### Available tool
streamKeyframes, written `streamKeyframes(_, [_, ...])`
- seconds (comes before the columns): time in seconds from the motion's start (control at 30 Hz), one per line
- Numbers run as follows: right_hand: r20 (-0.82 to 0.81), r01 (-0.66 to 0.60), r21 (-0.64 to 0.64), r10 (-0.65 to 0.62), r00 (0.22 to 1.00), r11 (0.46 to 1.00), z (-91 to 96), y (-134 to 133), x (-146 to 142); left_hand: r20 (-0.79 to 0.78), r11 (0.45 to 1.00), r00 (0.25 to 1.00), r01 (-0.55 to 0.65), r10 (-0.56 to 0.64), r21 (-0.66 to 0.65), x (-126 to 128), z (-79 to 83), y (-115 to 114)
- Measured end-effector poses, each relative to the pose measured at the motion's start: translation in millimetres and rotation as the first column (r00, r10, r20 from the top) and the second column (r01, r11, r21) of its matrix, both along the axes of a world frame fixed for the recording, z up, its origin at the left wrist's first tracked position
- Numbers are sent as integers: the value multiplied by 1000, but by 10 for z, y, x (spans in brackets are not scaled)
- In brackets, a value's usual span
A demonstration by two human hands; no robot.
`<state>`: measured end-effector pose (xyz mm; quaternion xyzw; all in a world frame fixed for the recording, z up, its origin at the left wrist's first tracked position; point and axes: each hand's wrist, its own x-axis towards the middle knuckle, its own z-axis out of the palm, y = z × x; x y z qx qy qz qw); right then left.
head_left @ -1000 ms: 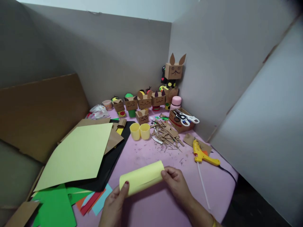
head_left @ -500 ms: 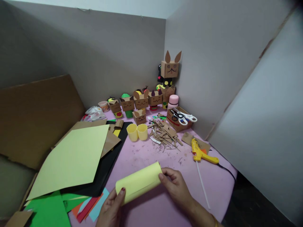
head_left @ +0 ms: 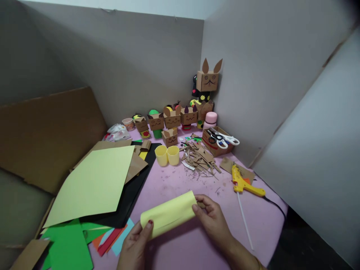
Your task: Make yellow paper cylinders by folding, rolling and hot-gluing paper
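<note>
A rolled tube of pale yellow paper lies across the near part of the pink table. My left hand grips its left end with the thumb on top. My right hand pinches its right end with the fingers curled round the rim. Both hands hold the tube just above the table top.
A large yellow sheet lies on black, green and red paper at the left. Two short yellow tubes, cardboard scraps, a yellow glue gun with a white stick, a box of scissors and several cardboard box figures stand behind.
The tube and both hands stay almost as they were. The view has shifted slightly, first left, then back right.
</note>
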<state>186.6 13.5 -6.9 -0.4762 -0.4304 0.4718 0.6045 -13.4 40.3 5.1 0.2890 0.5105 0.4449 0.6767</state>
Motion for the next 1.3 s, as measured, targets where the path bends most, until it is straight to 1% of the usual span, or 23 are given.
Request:
streamKeyframes(0.27, [-98,-34,-18,32,995,999,-42,1,11,-5,998,999,-45,45,41,25,93,-38])
streamKeyframes(0.4, [-174,-28,-50,18,985,998,-76,7,29,39,997,998,-59,57,39,-1,77,-39])
streamKeyframes(0.53, [-196,-17,-71,3,981,997,-107,11,41,65,995,994,-86,82,53,-33,76,-35])
streamKeyframes(0.63, [-196,-7,-80,-9,981,997,-128,9,43,61,996,996,-62,58,69,-42,101,-44])
streamKeyframes(0.7, [-203,-4,-86,-13,979,996,-143,8,45,51,994,997,-68,63,88,-46,109,-54])
streamKeyframes(0.8, [-206,-7,-91,-12,978,996,-164,6,52,46,993,997,-72,68,93,-53,94,-69])
streamKeyframes(0.9, [-200,-8,-87,-9,980,996,-176,4,59,32,994,998,-50,47,97,-56,63,-76])
streamKeyframes(1.07, [-175,2,-83,-16,984,997,-155,6,45,21,993,999,-42,39,109,-64,30,-57])
streamKeyframes(1.17, [-172,17,-77,-30,985,997,-137,13,28,-7,992,1000,3,-2,128,-68,38,-27])
streamKeyframes(1.23, [-181,4,-72,-17,983,997,-130,18,20,-31,991,999,32,-28,128,-69,52,-4])
streamKeyframes(1.3, [-179,-23,-66,11,984,998,-128,23,18,-43,992,999,29,-24,119,-72,70,17])
